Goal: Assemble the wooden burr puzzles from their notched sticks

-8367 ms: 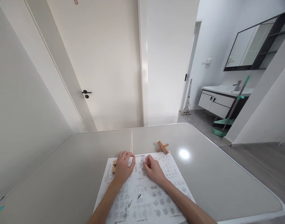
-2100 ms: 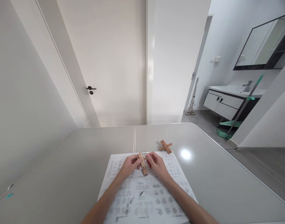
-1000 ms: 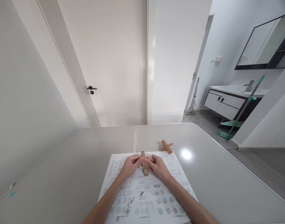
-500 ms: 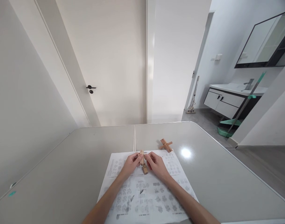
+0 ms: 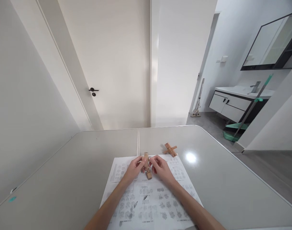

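Steady the tan, oblong wooden block (image 5: 146, 163) your left hand (image 5: 134, 168) pinches over the white printed paper sheet (image 5: 155, 188); whether your right hand (image 5: 161, 167) grips anything is unclear.

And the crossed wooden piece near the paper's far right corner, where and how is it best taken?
Probably pinch the crossed wooden piece by the near end of its wide bar, across the long edges, the right hand coming from the near side. That end is the closer one, while the thin bar sticks out sideways at the middle, likely in the way.
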### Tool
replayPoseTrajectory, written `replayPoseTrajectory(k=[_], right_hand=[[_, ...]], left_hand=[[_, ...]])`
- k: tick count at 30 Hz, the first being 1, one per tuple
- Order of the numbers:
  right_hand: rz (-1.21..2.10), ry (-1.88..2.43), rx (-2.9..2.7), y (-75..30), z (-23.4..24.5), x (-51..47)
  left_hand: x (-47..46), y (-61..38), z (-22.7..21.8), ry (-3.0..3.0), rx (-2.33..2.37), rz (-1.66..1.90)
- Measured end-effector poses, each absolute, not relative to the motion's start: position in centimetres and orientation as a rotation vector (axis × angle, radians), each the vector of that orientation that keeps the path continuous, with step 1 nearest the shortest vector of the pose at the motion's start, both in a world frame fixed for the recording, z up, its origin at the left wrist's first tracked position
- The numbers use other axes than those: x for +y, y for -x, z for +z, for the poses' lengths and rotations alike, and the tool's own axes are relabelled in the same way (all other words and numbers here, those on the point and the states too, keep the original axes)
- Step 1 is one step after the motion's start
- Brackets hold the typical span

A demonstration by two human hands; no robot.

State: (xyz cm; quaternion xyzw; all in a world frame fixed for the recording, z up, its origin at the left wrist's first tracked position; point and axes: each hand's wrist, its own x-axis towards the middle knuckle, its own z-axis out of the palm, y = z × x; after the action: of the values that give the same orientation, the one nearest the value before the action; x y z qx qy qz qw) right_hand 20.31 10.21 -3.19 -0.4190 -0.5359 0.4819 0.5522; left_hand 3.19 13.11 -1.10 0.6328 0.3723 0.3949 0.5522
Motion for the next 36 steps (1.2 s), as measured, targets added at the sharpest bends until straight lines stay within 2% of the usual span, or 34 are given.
replayPoseTrajectory(k=[4,11,19,26,36], right_hand=[[1.073,1.054,-1.313,-20.2,-3.8,10.5],[0.718,1.247,-1.696,-20.5,-3.2,9.5],[0.387,1.199,-2.045,-21.0,-3.0,8.8],[0.329,1.284,-2.069,-21.1,-3.9,9.4],[0.402,1.289,-1.800,-21.4,-4.1,10.1]], left_hand=[[13.3,-3.0,-1.3,-1.368,0.906,1.012],[14.3,-2.4,-1.9,-1.180,0.944,1.180],[14.4,-2.3,-1.8,-1.111,0.927,1.220],[14.2,-2.6,-1.6,-1.149,0.940,1.191],[13.6,-3.0,-1.5,-1.209,0.959,1.094]])
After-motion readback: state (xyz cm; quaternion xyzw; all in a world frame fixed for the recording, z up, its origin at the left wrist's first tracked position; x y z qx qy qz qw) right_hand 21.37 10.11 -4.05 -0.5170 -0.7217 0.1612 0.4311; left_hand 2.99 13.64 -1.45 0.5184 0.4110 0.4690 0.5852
